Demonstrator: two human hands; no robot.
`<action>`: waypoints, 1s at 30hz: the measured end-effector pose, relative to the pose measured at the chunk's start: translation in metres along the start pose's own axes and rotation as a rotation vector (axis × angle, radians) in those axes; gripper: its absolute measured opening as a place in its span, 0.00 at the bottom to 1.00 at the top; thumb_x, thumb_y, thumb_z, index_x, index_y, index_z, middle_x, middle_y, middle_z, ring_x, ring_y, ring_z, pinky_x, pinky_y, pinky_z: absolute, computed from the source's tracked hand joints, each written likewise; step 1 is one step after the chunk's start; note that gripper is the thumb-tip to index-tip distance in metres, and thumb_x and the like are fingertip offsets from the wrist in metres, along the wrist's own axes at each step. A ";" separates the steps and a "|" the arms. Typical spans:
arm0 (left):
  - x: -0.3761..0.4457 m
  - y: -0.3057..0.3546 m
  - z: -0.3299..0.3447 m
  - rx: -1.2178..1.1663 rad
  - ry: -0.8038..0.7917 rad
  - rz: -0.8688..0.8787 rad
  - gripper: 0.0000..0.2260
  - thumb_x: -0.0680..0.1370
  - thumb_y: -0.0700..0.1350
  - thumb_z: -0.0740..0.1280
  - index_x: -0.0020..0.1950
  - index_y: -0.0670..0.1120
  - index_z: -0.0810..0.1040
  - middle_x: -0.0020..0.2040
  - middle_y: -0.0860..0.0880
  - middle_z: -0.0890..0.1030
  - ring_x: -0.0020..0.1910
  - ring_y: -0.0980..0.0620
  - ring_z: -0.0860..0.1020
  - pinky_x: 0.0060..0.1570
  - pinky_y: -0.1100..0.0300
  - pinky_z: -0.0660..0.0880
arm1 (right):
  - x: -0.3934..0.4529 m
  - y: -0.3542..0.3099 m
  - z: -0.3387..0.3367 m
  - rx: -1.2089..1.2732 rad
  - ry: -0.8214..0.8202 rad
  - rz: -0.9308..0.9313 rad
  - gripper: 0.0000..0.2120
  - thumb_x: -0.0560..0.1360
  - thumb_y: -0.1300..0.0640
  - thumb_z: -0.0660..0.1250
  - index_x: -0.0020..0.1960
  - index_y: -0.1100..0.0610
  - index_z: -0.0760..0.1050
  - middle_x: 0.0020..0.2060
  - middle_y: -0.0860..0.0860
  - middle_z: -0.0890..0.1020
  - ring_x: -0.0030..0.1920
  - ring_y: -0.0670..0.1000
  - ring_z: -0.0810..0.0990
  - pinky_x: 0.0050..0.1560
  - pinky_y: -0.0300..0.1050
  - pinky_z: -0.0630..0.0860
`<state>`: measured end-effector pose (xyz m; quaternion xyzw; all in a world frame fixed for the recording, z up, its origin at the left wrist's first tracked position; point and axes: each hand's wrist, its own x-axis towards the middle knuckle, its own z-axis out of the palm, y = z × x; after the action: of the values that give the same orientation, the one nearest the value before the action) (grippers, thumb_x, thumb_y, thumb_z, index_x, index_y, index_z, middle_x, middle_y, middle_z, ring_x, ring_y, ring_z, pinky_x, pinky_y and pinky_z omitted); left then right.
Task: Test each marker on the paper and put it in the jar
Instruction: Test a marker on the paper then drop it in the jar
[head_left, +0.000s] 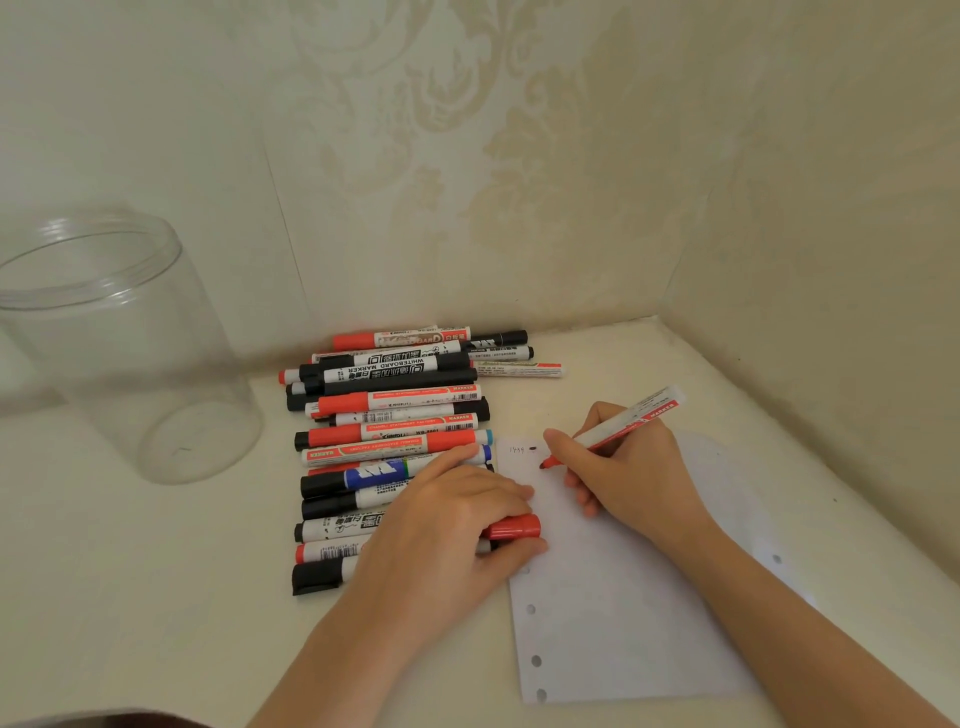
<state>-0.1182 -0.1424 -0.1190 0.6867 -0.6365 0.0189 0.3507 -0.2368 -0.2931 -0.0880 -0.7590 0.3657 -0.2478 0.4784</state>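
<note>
My right hand (631, 467) grips an uncapped red marker (631, 415), its tip touching the white punched paper (623, 597) beside a small dark mark near the top left corner. My left hand (452, 525) rests at the paper's left edge and holds the red cap (514, 527) between thumb and fingers. It lies partly over a pile of several red, black and blue markers (395, 415). A clear empty plastic jar (119, 353) stands upright at the far left.
The cream table (156, 597) sits in a corner, with patterned walls (467, 156) behind and to the right. The marker pile lies between the jar and the paper. One marker (519, 369) lies apart at the back.
</note>
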 end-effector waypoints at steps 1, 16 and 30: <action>0.000 0.000 0.000 0.001 -0.002 0.001 0.12 0.74 0.60 0.67 0.46 0.55 0.84 0.52 0.62 0.83 0.53 0.67 0.77 0.70 0.60 0.63 | 0.000 0.000 0.000 -0.008 0.003 0.001 0.14 0.75 0.57 0.73 0.35 0.61 0.75 0.24 0.53 0.81 0.21 0.50 0.76 0.25 0.39 0.73; 0.002 0.002 0.000 -0.005 -0.025 -0.011 0.10 0.73 0.59 0.68 0.45 0.55 0.83 0.51 0.61 0.83 0.53 0.66 0.78 0.69 0.58 0.64 | 0.001 0.002 -0.001 -0.008 0.070 0.015 0.15 0.77 0.57 0.70 0.34 0.61 0.72 0.23 0.54 0.80 0.19 0.50 0.74 0.23 0.37 0.71; 0.009 0.011 -0.016 -0.215 0.194 -0.177 0.15 0.74 0.60 0.67 0.52 0.51 0.84 0.48 0.59 0.78 0.51 0.58 0.76 0.52 0.65 0.73 | -0.012 -0.029 -0.022 0.462 0.007 0.025 0.16 0.80 0.52 0.66 0.39 0.63 0.75 0.25 0.56 0.75 0.23 0.52 0.72 0.21 0.41 0.66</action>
<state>-0.1200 -0.1414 -0.0980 0.6935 -0.5350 -0.0143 0.4823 -0.2507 -0.2879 -0.0525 -0.6237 0.3103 -0.3219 0.6412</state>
